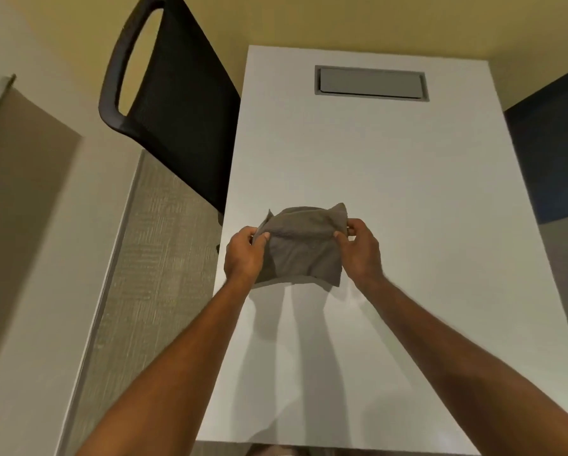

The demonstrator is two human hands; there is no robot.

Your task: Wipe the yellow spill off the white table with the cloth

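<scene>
Left hand (243, 255) and right hand (361, 248) pinch grey cloth (300, 250) edges at 9 and 3 o'clock above white tabletop (391, 179).

We see a white table (407, 192) running lengthwise away from us. Toward twelve o'clock, near its far end, a grey rectangular hatch (371, 82) sits flush in the top. Soft shadows cross the near part.

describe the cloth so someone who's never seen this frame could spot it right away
Start at the long white table that runs up the middle of the view, with a black chair at its left edge. Over the near half, the left hand and right hand grip one item between them: the cloth. It is grey-brown, rumpled and soft, unlike the flat grey hatch set in the far end.
</scene>
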